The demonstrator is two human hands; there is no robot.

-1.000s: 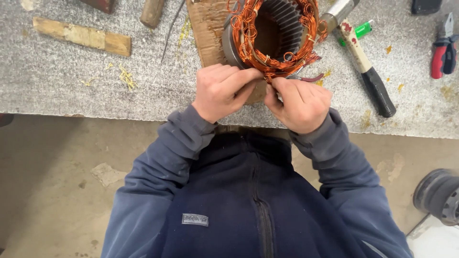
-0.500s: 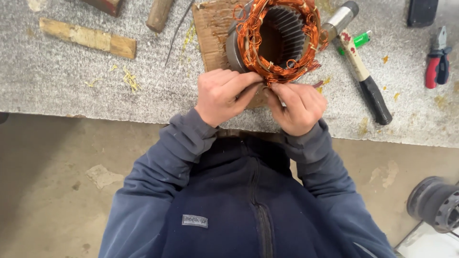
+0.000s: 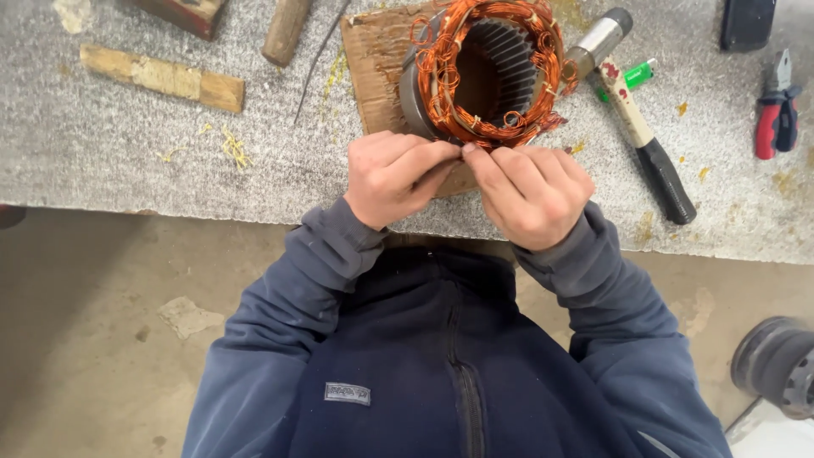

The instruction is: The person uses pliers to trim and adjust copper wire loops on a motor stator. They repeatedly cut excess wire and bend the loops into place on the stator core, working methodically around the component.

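While the grey speckled workbench (image 3: 127, 161) fills the whole upper half of the frame, the person's dark blue jacket (image 3: 441, 365) takes the lower centre, over a concrete floor (image 3: 102, 339) at lower left. Upper centre: a motor stator (image 3: 487, 72), a steel ring with a toothed bore and messy copper windings round its rim, sits on a worn wooden board (image 3: 377, 68) lying flat on the bench. Both hands meet at the stator's near rim, just below centre top. Left hand (image 3: 394, 178) is curled almost closed, thumb and forefinger pinched at the copper wire on the lower edge of the windings. Right hand (image 3: 530, 191) is curled the same way, fingertips touching the left's and pinched at the same spot; what exactly sits between the fingertips is too small to tell. Right of the stator, a hammer (image 3: 640, 136) lies diagonally, metal head near the windings, black grip toward right centre. Upper left: a wooden strip (image 3: 161, 76). Top, left of the board: a round wooden handle (image 3: 284, 30). Far right: red-handled pliers (image 3: 776, 110). Top right edge: a black object (image 3: 746, 21). Beside the hammer head: a small green lighter (image 3: 632, 78).
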